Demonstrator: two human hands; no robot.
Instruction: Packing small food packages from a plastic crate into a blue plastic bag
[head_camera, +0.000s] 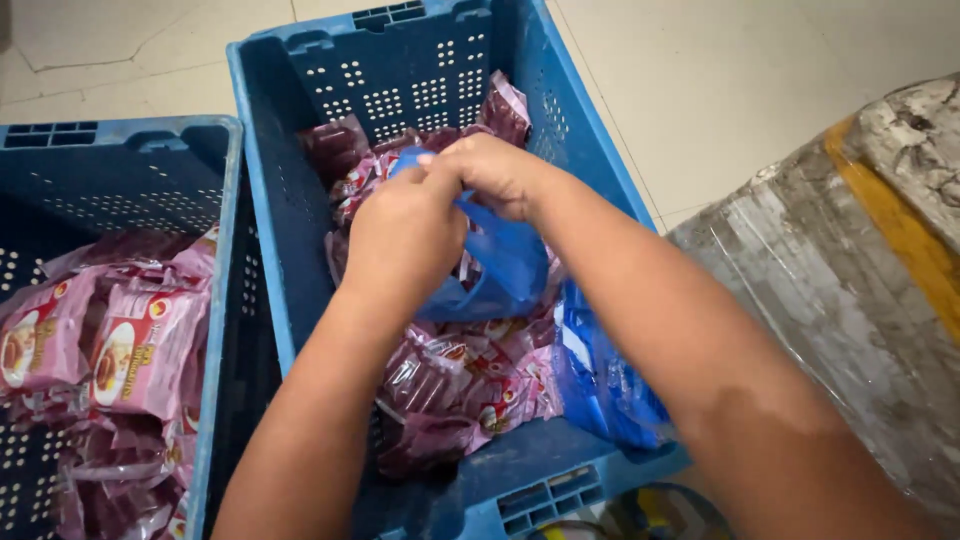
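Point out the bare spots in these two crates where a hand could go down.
Middle crate: bare wall and floor along its left side, beside the maroon packets, plus the near-left corner. Its centre is crowded by both hands gripping a blue bag. Left crate: bare far end only.

second blue crate (215, 300), wrapped bundle (850, 290), tiled floor (720, 80)

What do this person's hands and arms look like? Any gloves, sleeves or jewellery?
Both are bare. The left hand and the right hand wear no gloves, and no ring, watch or bracelet shows on the parts in view. Both forearms are uncovered as far as the bottom edge of the picture, with no sleeve visible. The fingertips are partly hidden, so small details there cannot be made out.
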